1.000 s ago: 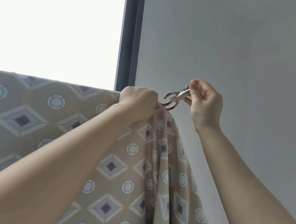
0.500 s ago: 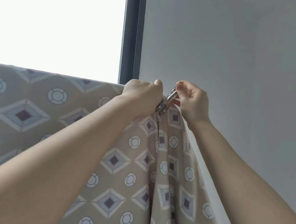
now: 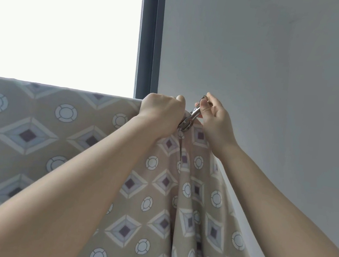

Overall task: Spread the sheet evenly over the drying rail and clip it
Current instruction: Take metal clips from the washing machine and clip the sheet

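Lowered onto the sheet (image 3: 154, 192), the clip (image 3: 189, 120) sits pinched in the right hand (image 3: 214, 122)'s grip.

The sheet (image 3: 29, 139) was a woven cloth, matt and soft in look, beige with printed diamonds and rings, and it fell in smooth folds. The clip (image 3: 191, 118) was bare metal, silver and shiny. The wall (image 3: 284, 68) was painted grey, matt and even. The window frame (image 3: 149, 36) looked dark, smooth and matt.

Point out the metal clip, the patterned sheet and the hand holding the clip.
metal clip (image 3: 190, 120), head view, its shiny middle.
patterned sheet (image 3: 29, 135), head view, a diamond motif.
right hand (image 3: 215, 120), head view, its palm side.
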